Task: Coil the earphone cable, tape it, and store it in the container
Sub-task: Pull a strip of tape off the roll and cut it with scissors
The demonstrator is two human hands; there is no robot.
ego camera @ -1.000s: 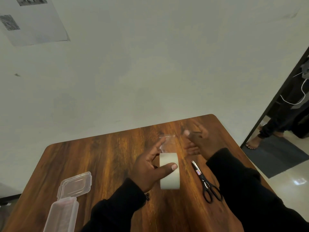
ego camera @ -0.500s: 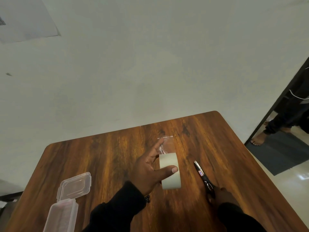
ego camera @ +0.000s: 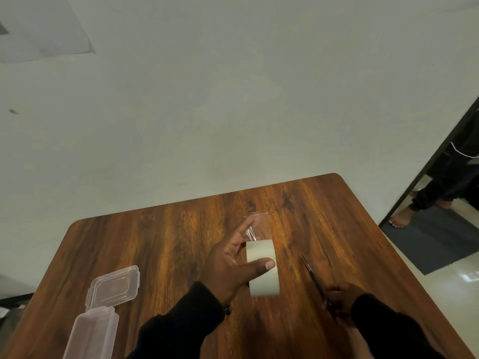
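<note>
Clear tape strip (ego camera: 255, 226), pulled off the roll, runs away from the person past the left index fingertip; whether it's stuck to that finger can't be told. Left hand (ego camera: 229, 268) holds the wide off-white roll of tape (ego camera: 263, 268) upright on edge on the desk: thumb lies across the roll's near face, other fingers (ego camera: 242, 230) are spread wide along its far-left side. Black sleeve covers the left forearm, w/ a dark beaded band at the wrist.

Right hand (ego camera: 339, 299) is closed around the handles of the dark-handled scissors (ego camera: 315, 279), near the desk's front-right area. Blades look closed and point away toward the far edge, lying low over the wood; image is blurred here, so touching vs. lifted can't be told. Scissors sit just right of the roll, apart from it.

Brown wood-grain desk (ego camera: 168, 242) w/ rounded corners carries it all. At front-left sits the clear rectangular plastic container (ego camera: 90, 332), open, its hinged clear lid (ego camera: 114, 286) folded back flat on the wood, well apart from the roll. Inside of the box isn't readable; no earphone cable can be made out anywhere.

Beyond the desk: plain pale wall, and bare feet of another person (ego camera: 404, 216) on a dark mat at right.
</note>
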